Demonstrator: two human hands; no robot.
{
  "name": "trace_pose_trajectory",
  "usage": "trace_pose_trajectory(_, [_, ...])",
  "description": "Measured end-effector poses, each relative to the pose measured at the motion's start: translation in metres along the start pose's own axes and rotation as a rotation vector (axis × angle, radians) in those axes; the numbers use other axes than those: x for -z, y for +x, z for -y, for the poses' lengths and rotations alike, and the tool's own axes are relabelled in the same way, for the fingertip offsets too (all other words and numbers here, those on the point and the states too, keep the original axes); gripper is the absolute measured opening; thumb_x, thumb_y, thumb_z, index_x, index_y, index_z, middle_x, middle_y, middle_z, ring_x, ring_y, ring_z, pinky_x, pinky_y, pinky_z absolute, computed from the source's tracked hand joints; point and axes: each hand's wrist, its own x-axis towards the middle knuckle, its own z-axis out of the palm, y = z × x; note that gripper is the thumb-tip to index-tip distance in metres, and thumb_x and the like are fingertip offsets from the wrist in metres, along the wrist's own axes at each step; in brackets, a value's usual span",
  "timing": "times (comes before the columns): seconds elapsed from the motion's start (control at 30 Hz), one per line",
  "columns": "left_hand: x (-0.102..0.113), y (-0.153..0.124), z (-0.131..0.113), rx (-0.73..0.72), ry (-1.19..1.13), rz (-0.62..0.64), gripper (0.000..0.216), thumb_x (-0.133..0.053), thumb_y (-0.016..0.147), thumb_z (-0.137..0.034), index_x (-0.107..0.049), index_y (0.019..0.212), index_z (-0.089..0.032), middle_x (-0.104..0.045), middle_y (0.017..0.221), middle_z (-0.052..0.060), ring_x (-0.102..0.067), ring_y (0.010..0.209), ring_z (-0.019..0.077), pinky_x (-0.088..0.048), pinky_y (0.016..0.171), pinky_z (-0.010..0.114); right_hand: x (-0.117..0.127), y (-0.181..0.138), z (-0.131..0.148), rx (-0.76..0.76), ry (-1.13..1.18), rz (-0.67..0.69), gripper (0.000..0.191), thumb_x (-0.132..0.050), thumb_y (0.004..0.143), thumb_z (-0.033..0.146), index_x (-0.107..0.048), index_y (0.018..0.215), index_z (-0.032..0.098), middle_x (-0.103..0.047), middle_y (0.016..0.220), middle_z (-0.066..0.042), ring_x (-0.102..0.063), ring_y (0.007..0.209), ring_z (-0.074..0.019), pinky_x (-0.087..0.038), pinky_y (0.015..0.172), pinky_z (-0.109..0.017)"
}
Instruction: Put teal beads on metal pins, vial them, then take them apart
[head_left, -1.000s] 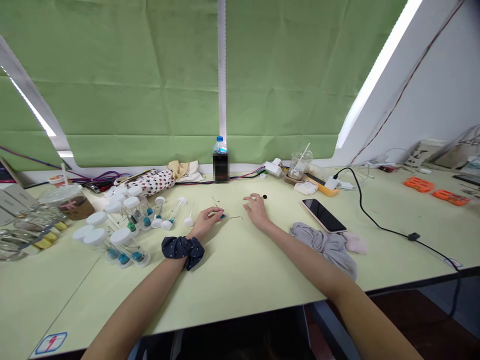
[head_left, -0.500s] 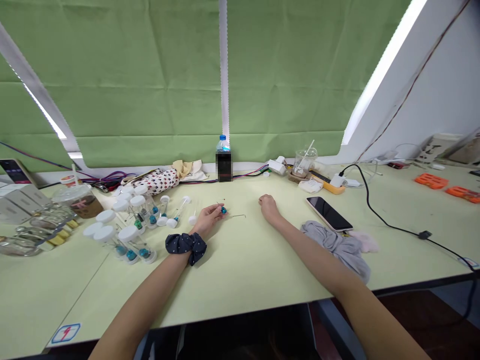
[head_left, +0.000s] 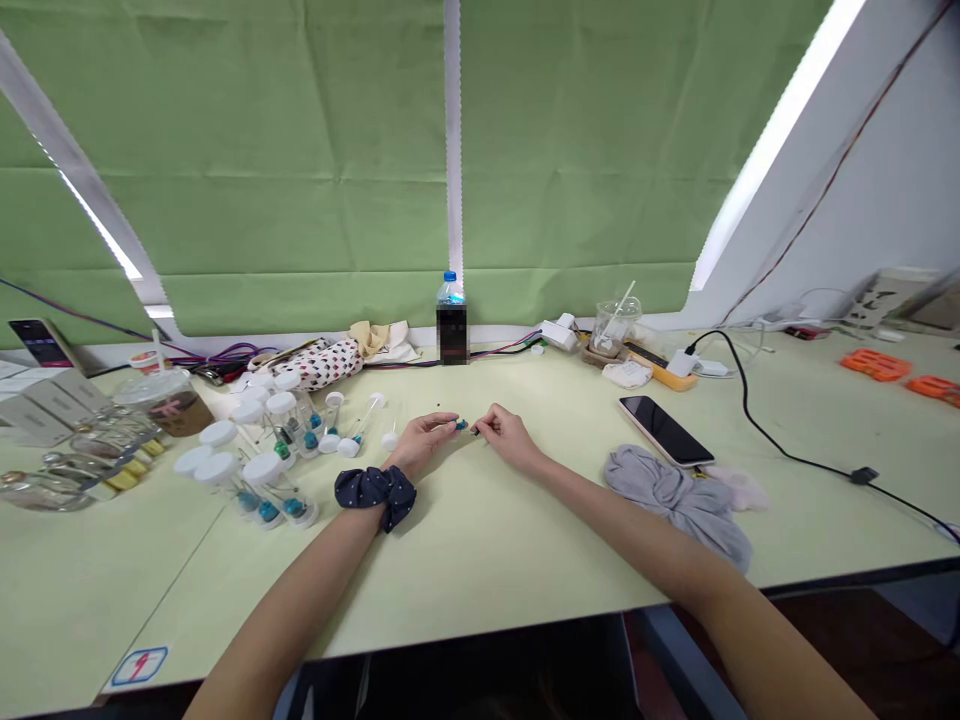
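A navy scrunchie (head_left: 371,490), gathered cloth with pale dots, rings the left wrist above the smooth, pale desk (head_left: 480,550). Past it, the left hand (head_left: 421,443) has its grip clamped on a small teal piece (head_left: 460,425) over the desk's middle; just beside, the right hand's (head_left: 507,437) fingertips pinch together on a tiny dark bit (head_left: 475,431). Farther back stand a clear plastic bottle (head_left: 451,294) and creased green blinds (head_left: 585,180).
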Motion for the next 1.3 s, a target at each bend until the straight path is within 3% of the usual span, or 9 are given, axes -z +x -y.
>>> trace_pose_trajectory(0.17, [0.006, 0.001, 0.004, 0.045, 0.001, 0.044, 0.036, -0.08, 0.059, -0.028, -0.069, 0.089, -0.011, -0.071, 0.088, 0.009, -0.066, 0.087, 0.0205, -0.045, 0.093, 0.042, 0.001, -0.001, 0.006, -0.124, 0.208, -0.038, 0.025, -0.062, 0.075, 0.037, -0.045, 0.073, 0.019, -0.063, 0.071, -0.001, -0.052, 0.052, -0.0093, -0.04, 0.048, -0.022])
trace_pose_trajectory(0.33, [0.01, 0.003, 0.006, 0.044, -0.008, 0.042, 0.034, -0.081, 0.059, -0.026, -0.069, 0.088, -0.011, -0.071, 0.086, 0.009, -0.066, 0.08, 0.019, -0.048, 0.088, 0.04, 0.003, -0.002, 0.011, -0.102, 0.385, 0.051, 0.03, -0.069, 0.069, 0.039, -0.053, 0.081, 0.018, -0.063, 0.079, -0.001, -0.059, 0.06, -0.0097, -0.049, 0.06, -0.025])
trace_pose_trajectory(0.67, [0.008, 0.004, 0.007, -0.022, 0.053, 0.007, 0.031, -0.083, 0.052, -0.027, -0.069, 0.076, -0.013, -0.068, 0.078, 0.004, -0.064, 0.076, 0.0155, -0.048, 0.085, 0.036, 0.0, -0.004, 0.012, -0.116, 0.428, 0.026, 0.029, -0.073, 0.066, 0.036, -0.059, 0.081, 0.016, -0.063, 0.079, -0.001, -0.061, 0.056, -0.0099, -0.051, 0.058, -0.027])
trace_pose_trajectory(0.93, [0.008, 0.004, 0.009, -0.067, 0.142, -0.02, 0.029, -0.083, 0.052, -0.027, -0.07, 0.074, -0.014, -0.067, 0.079, 0.005, -0.062, 0.078, 0.0161, -0.047, 0.082, 0.035, -0.001, -0.005, 0.01, -0.149, 0.474, 0.033, 0.031, -0.071, 0.067, 0.042, -0.063, 0.078, 0.014, -0.064, 0.067, -0.003, -0.063, 0.055, -0.0141, -0.053, 0.057, -0.03])
trace_pose_trajectory(1.13, [0.008, 0.004, 0.008, -0.096, 0.156, -0.04, 0.03, -0.083, 0.052, -0.029, -0.07, 0.075, -0.015, -0.067, 0.081, 0.004, -0.061, 0.077, 0.0155, -0.046, 0.08, 0.033, -0.001, -0.003, 0.005, -0.211, 0.541, 0.063, 0.042, -0.079, 0.056, 0.037, -0.065, 0.088, 0.014, -0.068, 0.072, -0.004, -0.065, 0.062, -0.015, -0.054, 0.063, -0.03])
trace_pose_trajectory(1.3, [0.007, 0.003, 0.007, -0.127, 0.215, -0.037, 0.027, -0.082, 0.053, -0.029, -0.07, 0.074, -0.015, -0.067, 0.082, 0.005, -0.06, 0.079, 0.016, -0.045, 0.077, 0.031, -0.001, -0.005, 0.007, -0.335, 0.495, 0.119, 0.042, -0.066, 0.07, 0.053, -0.063, 0.082, 0.012, -0.066, 0.068, -0.005, -0.061, 0.049, -0.0123, -0.047, 0.043, -0.022])
